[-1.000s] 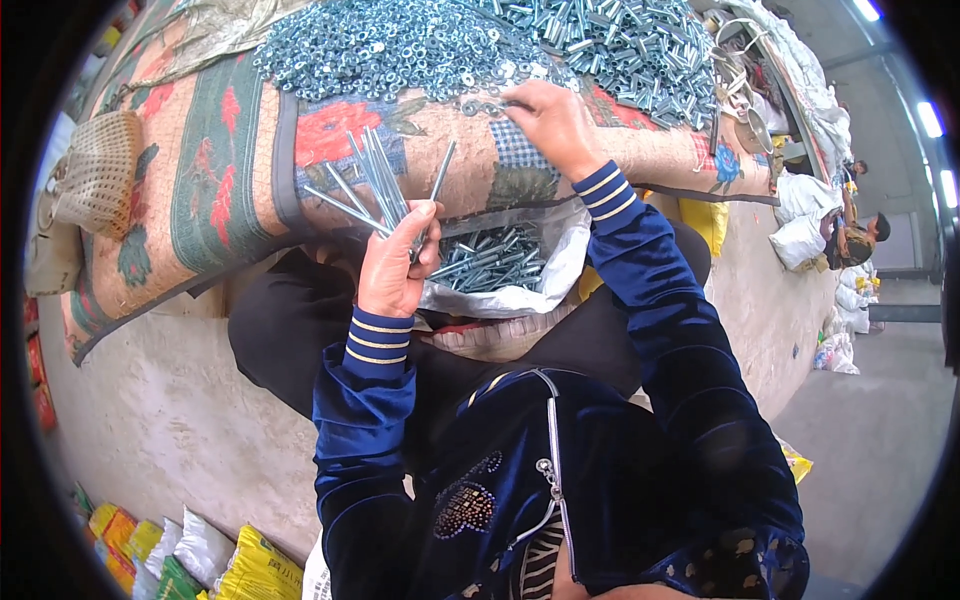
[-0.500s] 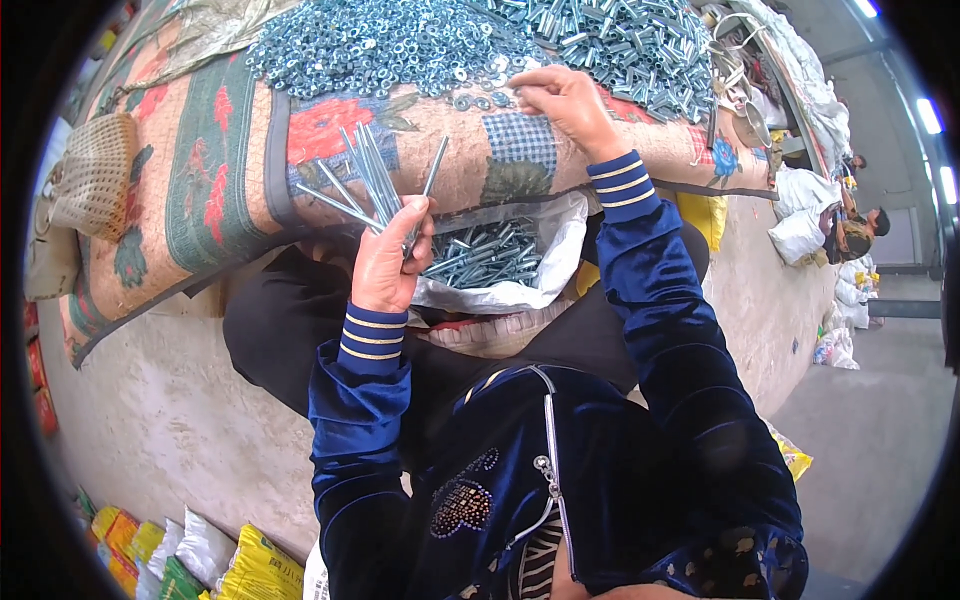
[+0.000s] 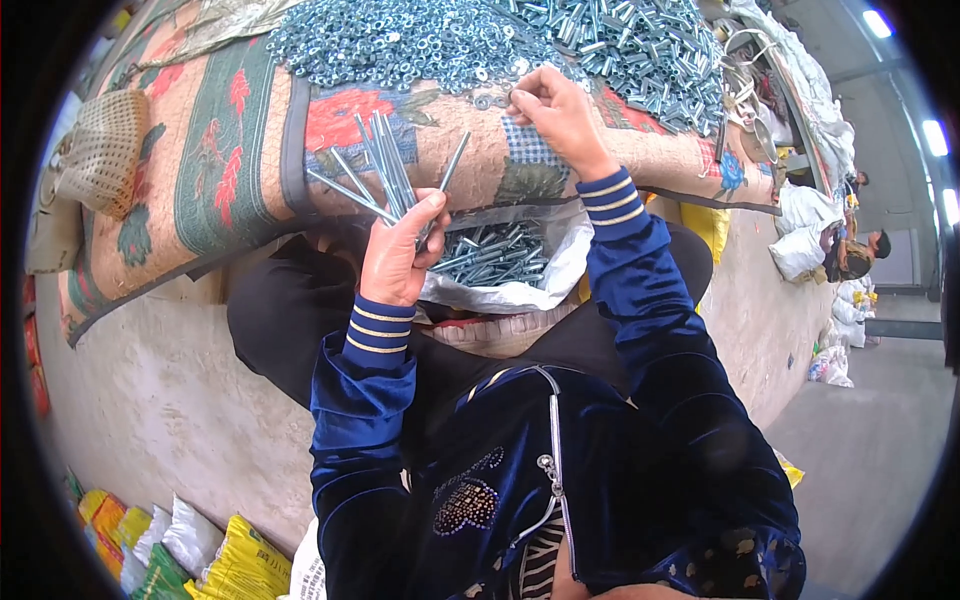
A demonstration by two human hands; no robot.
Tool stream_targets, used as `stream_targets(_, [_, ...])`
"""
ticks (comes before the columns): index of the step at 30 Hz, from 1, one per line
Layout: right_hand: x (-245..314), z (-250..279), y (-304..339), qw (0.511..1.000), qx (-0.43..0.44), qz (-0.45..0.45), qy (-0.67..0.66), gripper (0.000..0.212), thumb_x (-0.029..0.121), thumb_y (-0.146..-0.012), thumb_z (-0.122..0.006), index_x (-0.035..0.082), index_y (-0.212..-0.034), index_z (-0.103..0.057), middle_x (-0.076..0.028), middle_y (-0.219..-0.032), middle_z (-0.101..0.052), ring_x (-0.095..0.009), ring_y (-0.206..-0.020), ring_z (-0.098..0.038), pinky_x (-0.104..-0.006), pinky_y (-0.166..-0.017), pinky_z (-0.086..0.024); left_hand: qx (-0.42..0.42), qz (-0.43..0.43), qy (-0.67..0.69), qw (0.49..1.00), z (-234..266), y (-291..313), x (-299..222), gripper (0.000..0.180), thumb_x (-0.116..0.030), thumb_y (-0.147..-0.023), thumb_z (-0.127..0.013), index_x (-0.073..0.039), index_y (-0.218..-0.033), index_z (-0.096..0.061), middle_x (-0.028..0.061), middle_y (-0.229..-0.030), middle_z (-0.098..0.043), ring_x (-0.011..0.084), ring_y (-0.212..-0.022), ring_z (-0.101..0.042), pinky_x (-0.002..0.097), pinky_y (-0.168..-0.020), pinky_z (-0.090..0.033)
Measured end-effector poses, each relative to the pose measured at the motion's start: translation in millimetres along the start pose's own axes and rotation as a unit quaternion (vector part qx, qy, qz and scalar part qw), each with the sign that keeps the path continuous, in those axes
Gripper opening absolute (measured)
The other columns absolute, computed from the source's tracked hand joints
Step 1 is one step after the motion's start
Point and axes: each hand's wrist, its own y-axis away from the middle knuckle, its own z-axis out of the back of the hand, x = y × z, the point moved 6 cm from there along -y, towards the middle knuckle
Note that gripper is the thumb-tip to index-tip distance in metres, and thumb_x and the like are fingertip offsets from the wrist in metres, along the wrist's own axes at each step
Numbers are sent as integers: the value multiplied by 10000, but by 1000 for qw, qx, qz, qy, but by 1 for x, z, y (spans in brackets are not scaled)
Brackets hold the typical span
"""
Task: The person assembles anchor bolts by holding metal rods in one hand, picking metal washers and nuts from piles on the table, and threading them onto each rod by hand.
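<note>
Left hand [image 3: 400, 258]: was clenched on rods [image 3: 391, 172], their long axes mostly aimed forward, toward the nuts [image 3: 395, 45].
Right hand [image 3: 560, 118]: hung nearer the nuts; whether it pinched 1, I could not tell.
Nuts: lay on the mat [image 3: 225, 150], beyond the right hand and leftward.

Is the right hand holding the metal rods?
No, the left hand grips the metal rods; the right hand is by the small metal rings.

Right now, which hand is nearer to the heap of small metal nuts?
The right hand, which is close by the near edge of the heap of nuts; the left hand is farther back from it, holding metal rods.
</note>
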Motion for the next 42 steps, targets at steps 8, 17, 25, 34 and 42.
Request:
stream_targets(8, [37, -24, 45, 890, 94, -102, -434, 195, 52, -860, -627, -23, -1039, -645, -93, -920, -669, -149, -819, -654, -251, -742, -539, 2, 6, -25, 1000, -3, 1, 1, 180, -144, -811, -687, -38, -930, -605, 40, -737, -586, 71, -503, -471, 175, -407, -263])
stream_targets(17, [61, -14, 16, 983, -91, 157, -3, 190, 54, -791, -648, 84, -973, -690, -88, -866, -669, -223, -791, -643, -305, -703, -498, -21, -44, 28, 998, -1, 0, -6, 155, -123, -825, -666, -37, -930, -593, 46, -727, -582, 78, -493, -474, 177, -409, -282])
stream_targets(25, [37, -51, -25, 951, -48, 169, 253, 127, 215, -786, -653, 115, -854, -693, -89, -790, -606, -284, -744, -600, -384, -656, -475, -29, -48, 24, 998, 4, 1, -10, 174, -127, -811, -681, -45, -933, -587, 50, -725, -589, 80, -488, -482, 177, -408, -289])
stream_targets(34, [7, -18, -2, 977, 55, -58, -197, 162, 105, -829, -685, -10, -942, -678, -52, -853, -673, -89, -748, -629, -213, -659, -510, -1, -30, 18, 999, 3, -1, -6, 172, -122, -811, -680, -42, -932, -587, 54, -734, -589, 82, -495, -482, 176, -407, -279])
stream_targets(42, [36, -23, 35, 887, 178, -97, -414, 152, 61, -785, -711, 12, -903, -628, -41, -846, -644, -96, -747, -602, -230, -657, -497, 17, -16, -18, 1000, -6, 0, 0, 183, -138, -825, -676, -39, -948, -583, 63, -761, -594, 82, -524, -494, 168, -405, -267])
